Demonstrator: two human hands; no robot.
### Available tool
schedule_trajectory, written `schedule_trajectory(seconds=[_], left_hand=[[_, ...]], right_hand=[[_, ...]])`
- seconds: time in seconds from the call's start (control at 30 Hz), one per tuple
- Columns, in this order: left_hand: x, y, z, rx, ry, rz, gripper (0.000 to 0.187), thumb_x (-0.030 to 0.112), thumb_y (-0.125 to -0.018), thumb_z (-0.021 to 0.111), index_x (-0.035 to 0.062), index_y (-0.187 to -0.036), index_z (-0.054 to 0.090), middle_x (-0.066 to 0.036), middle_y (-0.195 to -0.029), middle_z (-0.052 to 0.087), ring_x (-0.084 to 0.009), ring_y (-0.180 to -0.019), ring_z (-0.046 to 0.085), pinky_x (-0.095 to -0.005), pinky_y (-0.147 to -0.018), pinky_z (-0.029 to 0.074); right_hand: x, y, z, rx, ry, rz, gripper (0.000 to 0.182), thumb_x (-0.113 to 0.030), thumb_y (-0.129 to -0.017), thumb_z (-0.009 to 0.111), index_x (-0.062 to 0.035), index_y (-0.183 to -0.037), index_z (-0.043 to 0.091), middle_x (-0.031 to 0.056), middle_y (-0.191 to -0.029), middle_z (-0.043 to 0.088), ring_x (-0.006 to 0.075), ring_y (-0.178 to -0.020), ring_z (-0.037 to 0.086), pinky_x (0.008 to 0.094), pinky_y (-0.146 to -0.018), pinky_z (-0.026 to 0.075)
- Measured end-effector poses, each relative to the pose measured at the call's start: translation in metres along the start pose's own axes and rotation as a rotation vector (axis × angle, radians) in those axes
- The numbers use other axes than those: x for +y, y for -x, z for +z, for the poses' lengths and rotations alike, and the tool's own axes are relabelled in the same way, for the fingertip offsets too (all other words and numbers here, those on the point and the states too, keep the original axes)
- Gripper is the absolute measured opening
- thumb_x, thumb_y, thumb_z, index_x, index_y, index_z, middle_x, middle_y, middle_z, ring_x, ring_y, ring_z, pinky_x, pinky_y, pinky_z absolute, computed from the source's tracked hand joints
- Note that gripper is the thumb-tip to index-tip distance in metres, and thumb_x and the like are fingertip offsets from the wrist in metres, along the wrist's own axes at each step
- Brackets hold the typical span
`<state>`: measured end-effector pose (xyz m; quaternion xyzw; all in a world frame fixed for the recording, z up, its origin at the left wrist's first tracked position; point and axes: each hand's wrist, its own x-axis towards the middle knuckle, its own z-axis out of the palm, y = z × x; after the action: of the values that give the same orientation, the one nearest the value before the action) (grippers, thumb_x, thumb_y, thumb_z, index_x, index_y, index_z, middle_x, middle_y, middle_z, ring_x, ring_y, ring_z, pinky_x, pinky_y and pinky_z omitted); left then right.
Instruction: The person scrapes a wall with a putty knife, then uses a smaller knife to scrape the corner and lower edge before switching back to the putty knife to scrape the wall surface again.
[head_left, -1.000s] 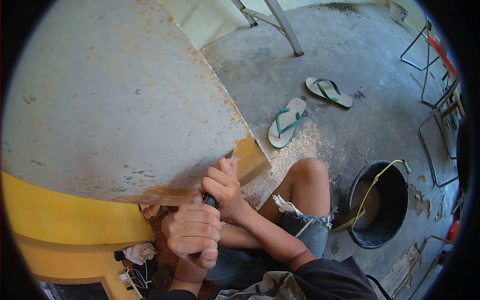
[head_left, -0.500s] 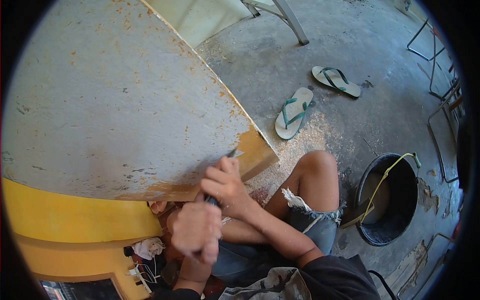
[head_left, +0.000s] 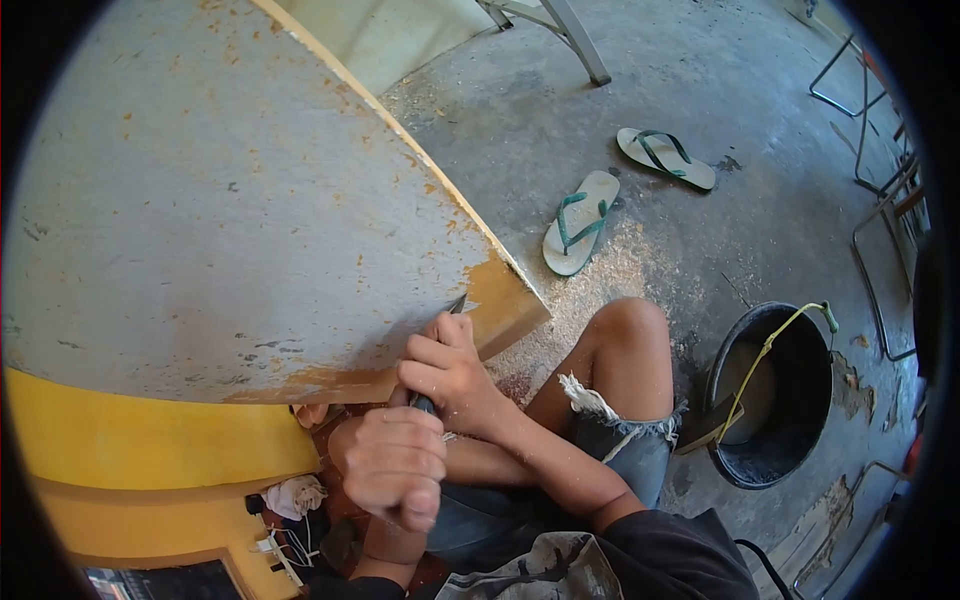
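Observation:
A large board point(head_left: 220, 220) with worn grey paint and orange wood showing through fills the left of the view, lying on a yellow structure point(head_left: 130, 450). My right hand point(head_left: 445, 370) grips a dark-handled scraping tool point(head_left: 440, 350) whose blade tip rests on the board's near corner. My left hand point(head_left: 392, 465) is closed in a fist just below, pressed against the butt of the tool's handle. My bare knee point(head_left: 625, 335) is bent beside the board's corner.
A black bucket point(head_left: 775, 395) with a yellow-green handle stands on the concrete floor at the right. Two green-strapped flip-flops point(head_left: 575, 235) lie beyond a patch of sawdust. Metal frames point(head_left: 880, 180) stand far right, ladder legs point(head_left: 560, 35) at the top.
My hands have stayed at the board's corner with small shifts; the left fist moved slightly behind the tool. The view has tilted a little.

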<state>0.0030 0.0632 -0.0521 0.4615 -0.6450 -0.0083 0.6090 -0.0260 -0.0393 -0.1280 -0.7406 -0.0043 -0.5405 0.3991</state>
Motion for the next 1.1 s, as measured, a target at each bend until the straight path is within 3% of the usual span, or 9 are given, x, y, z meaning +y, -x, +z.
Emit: schedule_trajectory(seconds=[0.27,0.4,0.47,0.63,0.77,0.87,0.9,1.0,1.1], left_hand=[[0.0,0.001,0.009,0.125,-0.129,0.039,0.05,0.021,-0.091,0.059,0.0091,-0.046,0.042,0.001,-0.042,0.044,-0.0152,-0.036,0.046,-0.0328,-0.045,0.049],[0.003,-0.008,0.0,-0.182,-0.03,0.075,0.036,0.014,-0.087,0.056,0.0025,-0.053,0.052,-0.003,-0.053,0.054,-0.021,-0.048,0.059,-0.0385,-0.058,0.058],[-0.003,-0.001,0.012,0.11,-0.151,-0.005,0.053,0.024,-0.094,0.057,0.009,-0.046,0.041,0.0,-0.044,0.045,-0.0155,-0.037,0.047,-0.0328,-0.046,0.05],[0.002,-0.009,0.007,-0.107,-0.038,0.125,0.053,0.024,-0.095,0.057,0.0081,-0.046,0.041,-0.001,-0.044,0.044,-0.0168,-0.038,0.047,-0.0332,-0.046,0.048],[-0.018,0.003,-0.001,0.01,0.032,-0.078,0.056,0.028,-0.096,0.06,0.0074,-0.046,0.044,-0.001,-0.045,0.046,-0.0158,-0.039,0.051,-0.0316,-0.049,0.053],[0.001,-0.001,0.009,-0.033,-0.073,0.11,0.058,0.028,-0.098,0.059,0.0073,-0.047,0.044,-0.001,-0.044,0.044,-0.0168,-0.039,0.048,-0.0316,-0.047,0.048],[0.002,-0.006,0.001,-0.167,0.009,0.12,0.058,0.028,-0.099,0.059,0.0072,-0.047,0.044,-0.001,-0.044,0.044,-0.0173,-0.038,0.048,-0.0323,-0.047,0.048],[-0.014,-0.001,0.003,-0.013,-0.013,-0.025,0.058,0.029,-0.098,0.059,0.0075,-0.046,0.045,0.0,-0.045,0.046,-0.0166,-0.039,0.05,-0.0323,-0.051,0.052],[0.0,-0.007,0.006,-0.079,-0.017,0.036,0.058,0.028,-0.098,0.059,0.0068,-0.046,0.045,0.0,-0.044,0.046,-0.0172,-0.038,0.049,-0.0332,-0.05,0.051]], right_hand=[[0.0,0.005,0.001,-0.034,0.017,0.018,0.018,-0.021,-0.076,0.067,-0.0111,-0.082,0.054,0.0052,-0.086,0.046,0.027,-0.088,0.047,0.0435,-0.082,0.034],[0.0,0.007,0.001,-0.021,0.0,0.007,0.021,-0.025,-0.076,0.068,-0.0109,-0.083,0.055,0.0055,-0.086,0.047,0.0275,-0.087,0.046,0.0436,-0.082,0.034],[0.005,0.006,0.002,-0.029,0.048,0.028,0.021,-0.025,-0.075,0.068,-0.0109,-0.083,0.055,0.0052,-0.085,0.047,0.0269,-0.087,0.047,0.0431,-0.082,0.034],[-0.001,0.012,0.001,-0.039,0.011,0.0,0.021,-0.025,-0.074,0.07,-0.0111,-0.082,0.057,0.0048,-0.085,0.046,0.0267,-0.086,0.046,0.0425,-0.081,0.034],[0.008,0.014,0.004,-0.055,0.058,0.123,0.021,-0.022,-0.073,0.071,-0.0109,-0.081,0.055,0.0044,-0.084,0.043,0.0263,-0.086,0.046,0.0419,-0.082,0.035],[-0.001,0.012,0.003,-0.037,0.021,-0.001,0.024,-0.025,-0.071,0.073,-0.0112,-0.081,0.056,0.0045,-0.084,0.044,0.0267,-0.085,0.045,0.0416,-0.081,0.034],[-0.004,0.009,0.003,-0.013,0.006,-0.018,0.024,-0.024,-0.07,0.073,-0.0109,-0.082,0.056,0.0048,-0.085,0.044,0.0269,-0.086,0.045,0.0417,-0.081,0.033],[0.008,0.011,0.001,-0.049,0.045,0.084,0.022,-0.021,-0.072,0.071,-0.0104,-0.082,0.054,0.005,-0.085,0.043,0.0269,-0.085,0.045,0.0415,-0.081,0.035],[0.003,0.01,0.004,-0.017,0.026,0.024,0.024,-0.023,-0.071,0.072,-0.0108,-0.082,0.054,0.0054,-0.085,0.043,0.0271,-0.085,0.044,0.0416,-0.081,0.034]])
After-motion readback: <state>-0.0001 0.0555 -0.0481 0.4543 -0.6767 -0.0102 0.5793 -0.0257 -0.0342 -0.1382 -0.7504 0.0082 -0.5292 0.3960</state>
